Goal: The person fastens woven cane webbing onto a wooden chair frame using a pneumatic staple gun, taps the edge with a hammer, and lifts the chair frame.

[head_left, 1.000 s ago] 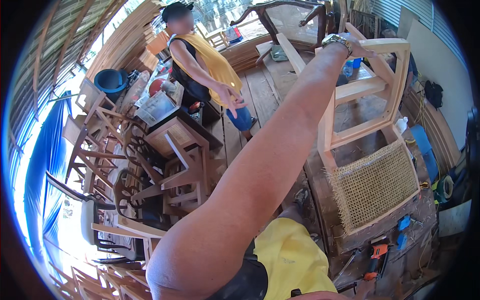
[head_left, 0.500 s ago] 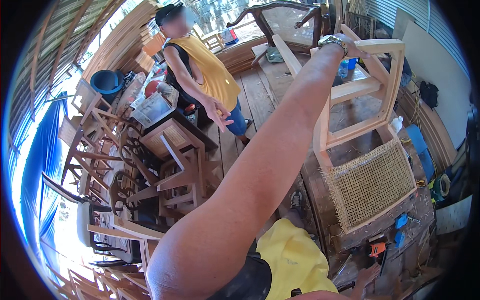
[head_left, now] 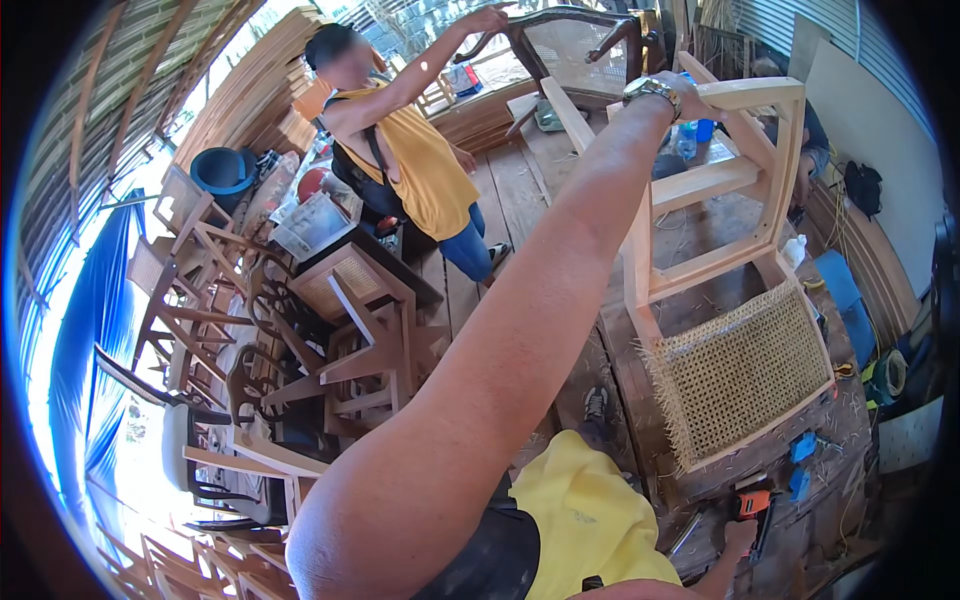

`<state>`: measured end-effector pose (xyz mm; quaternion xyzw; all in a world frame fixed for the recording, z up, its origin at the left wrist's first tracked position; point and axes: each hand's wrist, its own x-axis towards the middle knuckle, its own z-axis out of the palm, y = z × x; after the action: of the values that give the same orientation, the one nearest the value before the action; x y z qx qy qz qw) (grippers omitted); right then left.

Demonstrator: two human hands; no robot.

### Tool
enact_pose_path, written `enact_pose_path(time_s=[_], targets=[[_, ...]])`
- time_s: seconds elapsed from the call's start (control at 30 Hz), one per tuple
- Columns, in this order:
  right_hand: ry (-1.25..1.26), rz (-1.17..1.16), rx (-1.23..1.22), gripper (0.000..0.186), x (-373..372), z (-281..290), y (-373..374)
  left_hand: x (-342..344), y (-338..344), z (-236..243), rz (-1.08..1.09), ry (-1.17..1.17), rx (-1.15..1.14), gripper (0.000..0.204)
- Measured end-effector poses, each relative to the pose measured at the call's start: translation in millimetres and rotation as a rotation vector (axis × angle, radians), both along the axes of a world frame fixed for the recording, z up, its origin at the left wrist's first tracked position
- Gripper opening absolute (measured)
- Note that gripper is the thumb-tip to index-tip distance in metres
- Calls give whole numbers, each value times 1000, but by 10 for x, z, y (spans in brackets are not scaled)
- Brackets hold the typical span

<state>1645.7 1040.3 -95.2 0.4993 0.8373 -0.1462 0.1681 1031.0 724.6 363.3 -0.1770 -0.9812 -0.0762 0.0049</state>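
My left hand (head_left: 688,98) is closed around the top rail of a pale, unfinished wooden chair frame (head_left: 708,275), with my arm stretched across the view. The frame lies tipped over on a worktable, and its woven cane panel (head_left: 745,375) faces up, loose strands fringing the left edge. At the lower right, my right hand (head_left: 740,537) is closed on an orange and black staple gun (head_left: 752,503); its fingers are partly hidden. Small blue objects (head_left: 802,447) lie just beyond the gun on the table.
A person in a yellow top (head_left: 425,185) stands across the floor at upper left. Stacked wooden chairs (head_left: 365,350) crowd the left side. A dark carved chair (head_left: 570,50) sits at the back. Someone partly hidden is behind the frame. A white bottle (head_left: 793,250) stands beside the frame.
My right hand has moved from beside the staple gun onto it. My left hand keeps its hold on the chair frame. The person opposite has raised an arm toward the dark chair.
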Motion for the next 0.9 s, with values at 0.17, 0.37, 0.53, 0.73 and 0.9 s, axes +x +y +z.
enact_pose_path(time_s=[0.17,0.37,0.53,0.73,0.9], targets=[[-84,-21,96,44,-37,237,-239,-39,39,-14,-4,-11,26,95],[-102,-18,-35,83,-22,23,-46,-37,-44,-86,10,-27,44,96],[-107,-44,-37,97,59,23,23,-135,4,-89,-25,54,32,98],[-110,-55,-23,88,91,66,-30,-83,20,-39,-87,21,-23,95],[-141,-32,10,78,16,-16,-51,-102,-4,-72,-39,22,-14,93]])
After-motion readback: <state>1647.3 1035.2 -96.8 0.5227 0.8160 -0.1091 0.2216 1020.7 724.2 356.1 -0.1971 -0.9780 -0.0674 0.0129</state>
